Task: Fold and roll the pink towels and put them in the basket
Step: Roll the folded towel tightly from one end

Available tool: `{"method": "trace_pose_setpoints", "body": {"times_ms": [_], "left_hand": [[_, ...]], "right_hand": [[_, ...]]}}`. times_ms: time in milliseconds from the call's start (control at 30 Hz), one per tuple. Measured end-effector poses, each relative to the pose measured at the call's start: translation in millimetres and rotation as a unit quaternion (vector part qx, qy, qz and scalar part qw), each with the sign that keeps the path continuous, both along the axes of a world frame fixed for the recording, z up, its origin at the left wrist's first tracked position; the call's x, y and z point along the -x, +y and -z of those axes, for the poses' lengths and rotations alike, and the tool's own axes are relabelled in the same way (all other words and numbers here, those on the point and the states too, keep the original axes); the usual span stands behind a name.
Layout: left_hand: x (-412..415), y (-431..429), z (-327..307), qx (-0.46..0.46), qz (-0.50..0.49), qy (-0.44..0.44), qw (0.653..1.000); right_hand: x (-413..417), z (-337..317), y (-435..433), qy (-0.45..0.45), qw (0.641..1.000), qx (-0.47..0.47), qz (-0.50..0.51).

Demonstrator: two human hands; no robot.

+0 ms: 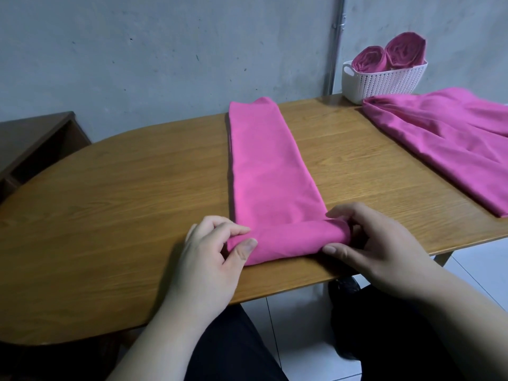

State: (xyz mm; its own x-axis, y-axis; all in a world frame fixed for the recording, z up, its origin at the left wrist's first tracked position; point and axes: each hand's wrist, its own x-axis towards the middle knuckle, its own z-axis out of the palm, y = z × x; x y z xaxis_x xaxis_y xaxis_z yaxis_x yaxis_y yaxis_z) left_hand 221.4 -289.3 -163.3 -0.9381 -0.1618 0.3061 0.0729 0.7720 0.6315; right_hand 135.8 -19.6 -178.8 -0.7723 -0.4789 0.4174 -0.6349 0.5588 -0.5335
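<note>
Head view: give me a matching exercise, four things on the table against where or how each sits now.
Things:
1. folded towel
2. rolled towels
3. loose towel
4. basket

States:
A. standing in the basket
B. spread at the right edge of the table
C. near end rolled, pinched by left hand and right hand
D. white, at the far right corner

Pairs: 1-C, 2-A, 3-B, 4-D.

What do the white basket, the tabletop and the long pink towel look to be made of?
The basket looks like white plastic: moulded lattice wall, matte finish. The table is wood or wood-look laminate: grain lines, smooth, faint sheen. The pink towel seems thin, smooth cloth, perhaps microfibre: it creases softly and shows no loops.
</note>
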Motion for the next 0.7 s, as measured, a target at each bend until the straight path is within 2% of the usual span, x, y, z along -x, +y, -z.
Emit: {"method": "trace_pose_setpoints", "body": {"times_ms": [133, 333, 567, 700], "left_hand": [[-4.0, -4.7, 1.3, -0.012, 0.001, -0.025, 1.000], [-1.8, -4.0, 4.3, -0.036, -0.023, -0.056, 0.998], [0.4, 1.2, -1.3, -0.004, -0.045, -0.014, 0.999], [0.7, 0.5, -2.1, 0.015, -0.047, -0.003, 0.999]], "right_hand": [[0.7, 0.7, -0.5, -0.027, 0.999, -0.007, 0.030], [3.7, 2.8, -5.1, -0.015, 0.996, -0.041, 0.074], [0.5, -3.5, 0.9, -0.006, 0.999, -0.045, 0.003], [-0.3, -3.8, 0.8, -0.010, 1.000, -0.016, 0.012]]}}
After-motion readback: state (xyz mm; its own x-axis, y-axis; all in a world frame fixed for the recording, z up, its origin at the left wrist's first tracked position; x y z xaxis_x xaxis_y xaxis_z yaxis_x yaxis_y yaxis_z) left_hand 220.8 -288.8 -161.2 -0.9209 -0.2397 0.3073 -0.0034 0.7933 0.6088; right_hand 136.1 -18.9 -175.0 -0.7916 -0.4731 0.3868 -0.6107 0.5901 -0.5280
